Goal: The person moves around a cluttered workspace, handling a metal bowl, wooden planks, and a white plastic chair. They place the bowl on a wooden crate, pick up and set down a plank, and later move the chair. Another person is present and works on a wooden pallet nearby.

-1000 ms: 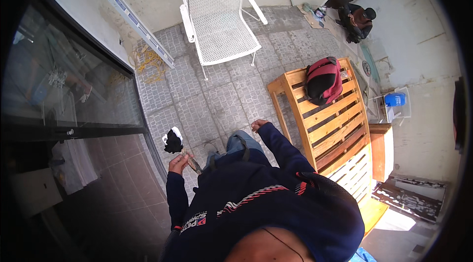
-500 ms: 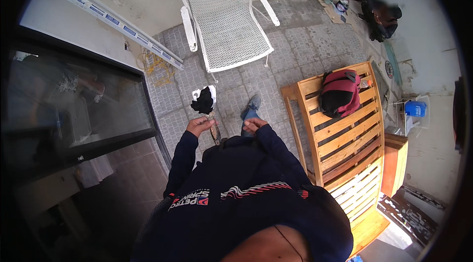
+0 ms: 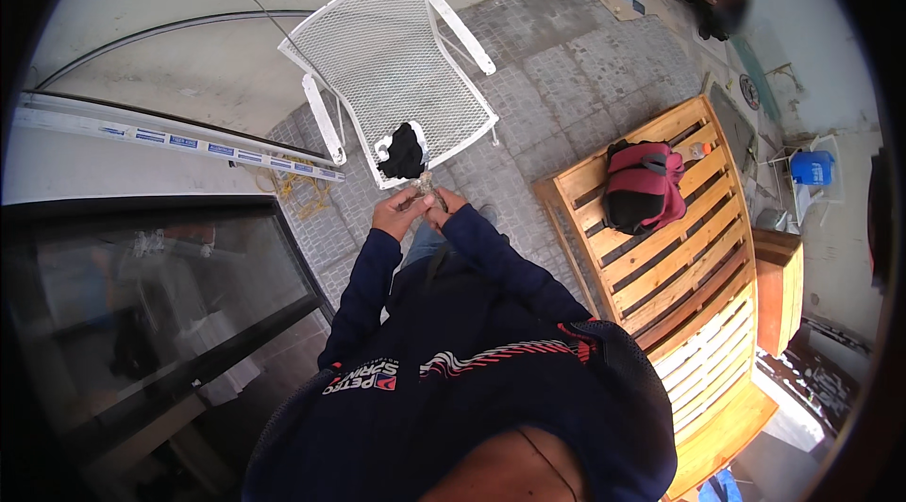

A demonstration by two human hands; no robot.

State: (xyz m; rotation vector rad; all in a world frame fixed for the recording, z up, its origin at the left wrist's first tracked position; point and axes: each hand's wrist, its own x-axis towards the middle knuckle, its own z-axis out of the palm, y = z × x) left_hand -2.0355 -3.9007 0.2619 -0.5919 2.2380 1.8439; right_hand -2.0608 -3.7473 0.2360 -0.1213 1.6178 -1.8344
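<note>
Head view: I have moved up to the white mesh chair (image 3: 392, 68), which a moment ago stood well ahead of me across the paving. My left hand (image 3: 398, 213) and right hand (image 3: 451, 202) have come together in front of my chest, both closed on a small greyish object (image 3: 427, 187); half a second ago the right hand hung apart from it. What the object is I cannot tell. The black cloth (image 3: 404, 153), earlier dangling from my left hand, now lies on the chair's front edge, just beyond my fingers. I judge the cloth is set down and both hands are now working the small piece. The wooden bench (image 3: 679, 257) with a red and black backpack (image 3: 642, 183) stands to my right.
</note>
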